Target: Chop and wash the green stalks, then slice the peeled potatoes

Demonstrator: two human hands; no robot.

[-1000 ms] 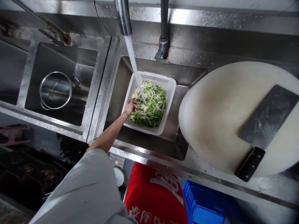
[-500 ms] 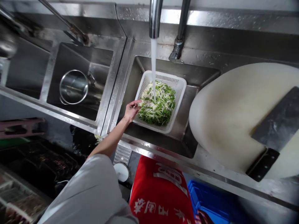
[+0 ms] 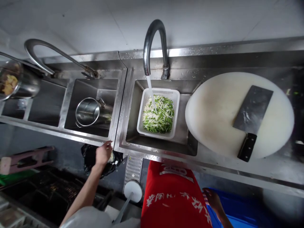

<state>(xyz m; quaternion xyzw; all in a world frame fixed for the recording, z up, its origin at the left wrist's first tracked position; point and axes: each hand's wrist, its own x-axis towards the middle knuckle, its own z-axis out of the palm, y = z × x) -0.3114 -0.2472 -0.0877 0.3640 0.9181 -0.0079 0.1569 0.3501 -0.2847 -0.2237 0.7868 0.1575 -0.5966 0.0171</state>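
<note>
My left hand (image 3: 104, 154) is over a black plastic bag (image 3: 89, 156) below the sink's front edge. Its fingers are drawn together, and whatever they may hold is too small to make out. Pale scraps (image 3: 111, 157) lie in the bag beside it. A white perforated basket (image 3: 177, 109) of shredded green and white vegetables (image 3: 160, 117) sits in the sink (image 3: 192, 144), with water (image 3: 152, 95) running onto them. My right hand (image 3: 212, 199) hangs by the red apron (image 3: 175, 196), fingers curled in dim light; what is inside them is unclear.
A cleaver (image 3: 253, 110) lies on the round white chopping board (image 3: 211, 110) at right. A metal pot (image 3: 87, 112) lies in the left basin; another pot (image 3: 28, 85) with yellowish pieces is at far left. A blue crate (image 3: 239, 205) stands low on the right.
My left hand has gone from the basket's left rim, down and left, to over the black bag. The view has shifted, showing more of the tap and wall. Water still runs.
</note>
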